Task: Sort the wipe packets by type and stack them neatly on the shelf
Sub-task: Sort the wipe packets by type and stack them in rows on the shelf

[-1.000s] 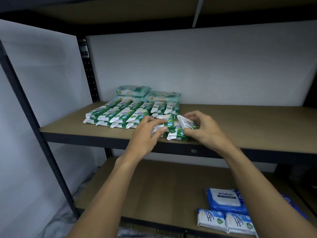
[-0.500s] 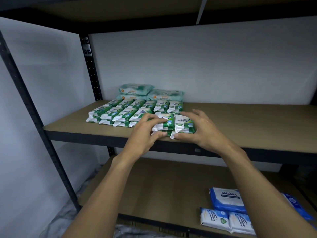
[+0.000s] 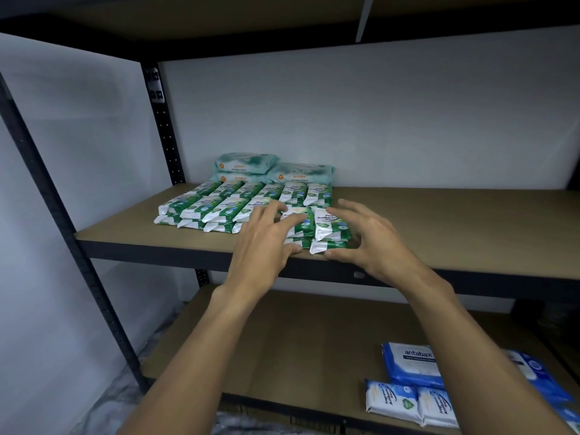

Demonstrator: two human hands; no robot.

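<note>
Right hand (image 3: 376, 243) has let go since 0.5 s ago. The green packet (image 3: 331, 226) it was pinching now lies on top of the front-right stack. Fingers are spread wide above it, and the thumb touches the front edge of the packet underneath. Left hand (image 3: 266, 246): fingers also spread, tips resting on the neighbouring packet (image 3: 301, 219) just to the left, no grip.

Labels:
- Green packets (image 3: 219, 205) read "Pine Antibacterial Wipes". They have white ends, a green band and "10" on the front edge.
- Teal packs (image 3: 246, 163) read "guardian ANTIBACTERIAL"; the smaller line is too blurred to read.
- Blue pack (image 3: 414, 362) reads "antabax".
- Print on the white-and-blue packets (image 3: 390, 400) is unreadable.

Location: green packets sit on the left half of the middle shelf (image 3: 455, 221), in 2 rows, one behind the other. Teal packs are just behind the rear row, against the back wall. The blue items are on the lower shelf (image 3: 282, 340), at the right front.

Counts:
- 12 green tops visible, 6 per row, with a 2nd layer beneath; the lower-layer count cannot be told.
- 3 teal packs seen: 2 stacked on the left, 1 on the right.
- 1 antabax pack and 2 white-and-blue packets.
- More blue packets (image 3: 539, 381), partly hidden by the right forearm.
</note>
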